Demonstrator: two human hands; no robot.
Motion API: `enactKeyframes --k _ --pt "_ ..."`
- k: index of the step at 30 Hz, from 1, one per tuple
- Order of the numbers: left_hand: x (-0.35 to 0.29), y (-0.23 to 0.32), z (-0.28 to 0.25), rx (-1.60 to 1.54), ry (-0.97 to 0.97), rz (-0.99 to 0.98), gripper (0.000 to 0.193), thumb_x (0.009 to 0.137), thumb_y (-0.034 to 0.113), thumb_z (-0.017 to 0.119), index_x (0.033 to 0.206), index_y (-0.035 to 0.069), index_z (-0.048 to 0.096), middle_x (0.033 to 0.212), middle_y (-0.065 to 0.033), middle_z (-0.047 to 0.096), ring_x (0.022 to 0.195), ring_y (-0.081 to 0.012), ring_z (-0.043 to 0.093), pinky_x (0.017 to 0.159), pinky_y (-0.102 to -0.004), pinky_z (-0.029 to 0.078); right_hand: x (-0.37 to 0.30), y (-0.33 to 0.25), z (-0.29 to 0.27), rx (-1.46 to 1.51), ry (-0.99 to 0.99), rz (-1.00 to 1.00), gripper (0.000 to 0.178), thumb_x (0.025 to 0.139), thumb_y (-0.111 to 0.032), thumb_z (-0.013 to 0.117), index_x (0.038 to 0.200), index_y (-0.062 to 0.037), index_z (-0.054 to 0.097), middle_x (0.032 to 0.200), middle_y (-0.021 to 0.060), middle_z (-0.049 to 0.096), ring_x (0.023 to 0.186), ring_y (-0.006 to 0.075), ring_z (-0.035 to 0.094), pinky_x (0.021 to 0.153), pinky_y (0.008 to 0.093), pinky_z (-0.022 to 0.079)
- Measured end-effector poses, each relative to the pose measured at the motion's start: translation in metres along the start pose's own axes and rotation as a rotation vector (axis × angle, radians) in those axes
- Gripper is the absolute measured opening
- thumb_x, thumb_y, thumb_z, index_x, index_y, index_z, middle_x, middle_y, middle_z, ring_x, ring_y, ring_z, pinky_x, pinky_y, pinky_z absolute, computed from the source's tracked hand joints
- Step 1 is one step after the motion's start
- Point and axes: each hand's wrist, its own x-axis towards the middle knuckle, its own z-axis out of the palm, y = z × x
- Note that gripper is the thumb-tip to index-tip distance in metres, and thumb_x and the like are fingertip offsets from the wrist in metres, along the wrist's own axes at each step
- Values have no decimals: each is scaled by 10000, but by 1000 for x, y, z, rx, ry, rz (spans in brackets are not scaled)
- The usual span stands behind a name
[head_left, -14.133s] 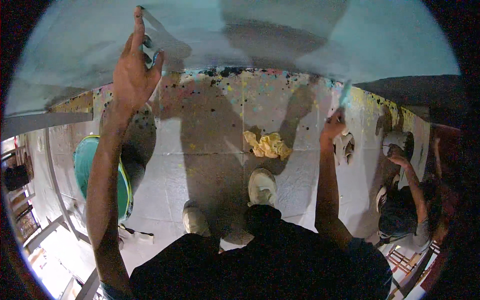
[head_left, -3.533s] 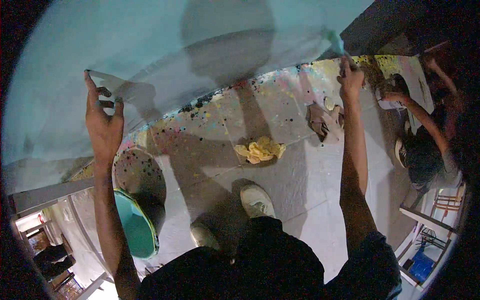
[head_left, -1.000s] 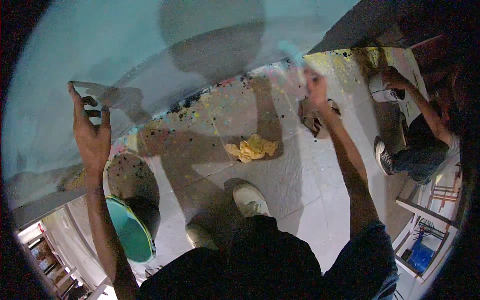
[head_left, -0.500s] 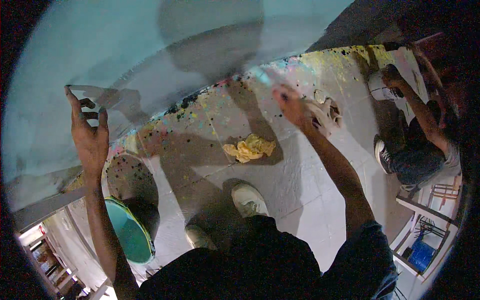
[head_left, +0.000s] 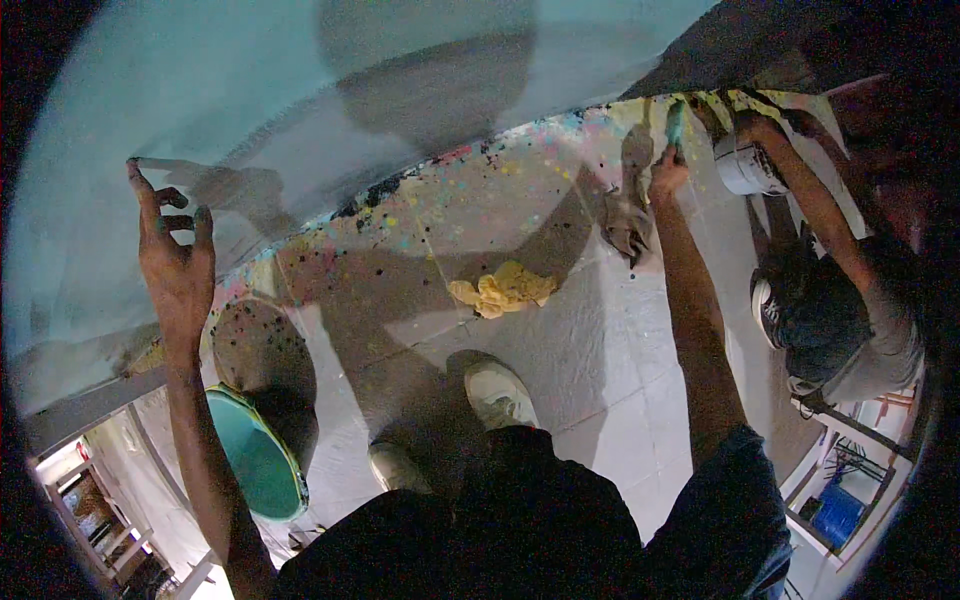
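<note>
My left hand (head_left: 178, 260) is raised at the blue-green painted wall (head_left: 230, 90), its index fingertip at the surface and the other fingers apart. It holds nothing. My right hand (head_left: 668, 178) is closed on a paintbrush (head_left: 675, 128) with a teal end, stretched out to the far right near the wall's foot. A co-worker's arm (head_left: 812, 195) reaches in beside it, with a white paint pot (head_left: 748, 168) at that hand. Just left of my right wrist a crumpled beige cloth (head_left: 627, 230) lies on the floor.
A crumpled yellow cloth or paper (head_left: 505, 290) lies in front of my shoes (head_left: 497, 393). By my left forearm stands a bucket (head_left: 262, 470), green inside. Paint spatters cover the floor (head_left: 460, 215) along the wall. The co-worker's shoe (head_left: 765, 308) is on the right.
My right hand has swung right with the paintbrush, from over the spattered floor toward the co-worker's pot. The co-worker has leaned in and the pot has shifted left. My left hand has hardly moved.
</note>
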Motion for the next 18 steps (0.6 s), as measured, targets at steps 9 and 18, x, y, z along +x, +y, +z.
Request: enactKeyframes --k 9,18 --pt "3 -2 7 26 1 24 773 738 14 563 1353 107 103 935 -125 519 713 -190 540 555 -299 464 -128 -10 97 628 -519 194 280 779 -198 564 985 -10 544 932 128 581 805 222 534 715 357 420" --pt "-1 -7 3 4 1 10 783 730 -8 563 1356 139 114 934 -120 519 706 -187 538 549 -300 452 -162 -119 60 80 -797 -141 257 820 -242 532 938 -22 592 632 15 542 530 111 457 473 280 366"
